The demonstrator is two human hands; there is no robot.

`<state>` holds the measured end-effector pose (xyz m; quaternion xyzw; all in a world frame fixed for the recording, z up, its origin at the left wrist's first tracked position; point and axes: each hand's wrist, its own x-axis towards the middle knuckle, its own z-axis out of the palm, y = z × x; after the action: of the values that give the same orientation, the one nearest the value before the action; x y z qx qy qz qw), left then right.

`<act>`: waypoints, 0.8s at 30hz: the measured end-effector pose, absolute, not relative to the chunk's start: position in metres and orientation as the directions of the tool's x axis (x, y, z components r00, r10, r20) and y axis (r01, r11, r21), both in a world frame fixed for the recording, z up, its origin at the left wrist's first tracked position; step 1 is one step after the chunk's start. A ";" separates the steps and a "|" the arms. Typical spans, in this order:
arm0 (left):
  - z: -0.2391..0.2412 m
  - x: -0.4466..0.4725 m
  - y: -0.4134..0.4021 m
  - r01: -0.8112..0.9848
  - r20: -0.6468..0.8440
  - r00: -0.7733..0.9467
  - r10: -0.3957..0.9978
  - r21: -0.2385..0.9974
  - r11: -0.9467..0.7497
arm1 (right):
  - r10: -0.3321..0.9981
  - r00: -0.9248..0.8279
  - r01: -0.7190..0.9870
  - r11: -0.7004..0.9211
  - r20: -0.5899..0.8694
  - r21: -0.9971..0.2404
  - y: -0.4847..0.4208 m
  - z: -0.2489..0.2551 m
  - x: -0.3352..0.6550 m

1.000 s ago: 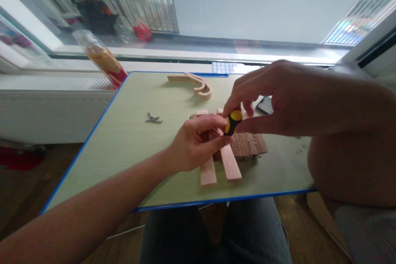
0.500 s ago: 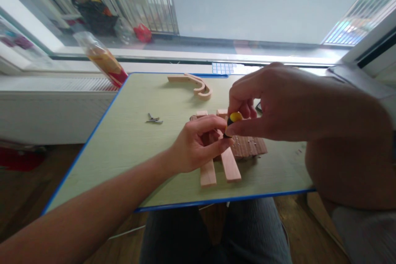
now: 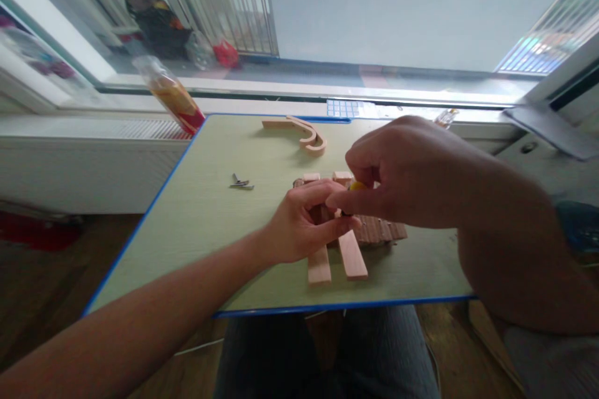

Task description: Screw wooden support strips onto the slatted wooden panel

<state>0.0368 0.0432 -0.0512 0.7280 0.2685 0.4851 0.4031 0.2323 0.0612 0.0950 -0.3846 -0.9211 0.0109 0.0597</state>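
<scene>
Mostly hidden inside the right hand point(image 3: 412, 174): yellow-handled tool point(image 3: 357, 186), tip unseen. The left hand point(image 3: 304, 224) partly covers the slatted wooden assembly point(image 3: 379, 230). Small grey metal pieces point(image 3: 242, 184): too small to identify.

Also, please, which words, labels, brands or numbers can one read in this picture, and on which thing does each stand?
None can be read.
The plastic packet has red and orange print, too blurred to read.
The blue squared sheet shows only a grid.

Right hand point(image 3: 412, 174) has dropped lower and curled over the yellow screwdriver handle point(image 3: 356, 186), so only a sliver of it shows now. Head's tipped a bit, view shifted.
</scene>
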 end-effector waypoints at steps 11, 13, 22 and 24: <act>-0.045 0.038 0.042 0.037 0.487 0.373 0.789 0.843 -0.537 | 0.847 -0.527 0.835 0.531 0.066 -0.143 0.050 0.097 0.221; -0.046 0.037 0.040 0.077 0.448 0.362 0.818 0.860 -0.505 | 0.881 -0.469 0.861 0.473 0.066 -0.188 0.046 0.095 0.218; -0.034 0.039 0.028 0.213 0.362 0.437 0.823 0.848 -0.486 | 0.942 -0.318 0.889 0.335 0.107 -0.312 0.028 0.085 0.233; -0.031 0.040 0.024 0.221 0.364 0.441 0.820 0.842 -0.493 | 0.915 -0.388 0.830 0.399 0.109 -0.391 0.022 0.087 0.245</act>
<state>0.0400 0.0243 -0.0309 0.7636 0.3409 0.4041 0.3706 0.2449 0.0216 0.0868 -0.5308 -0.8217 0.1377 0.1554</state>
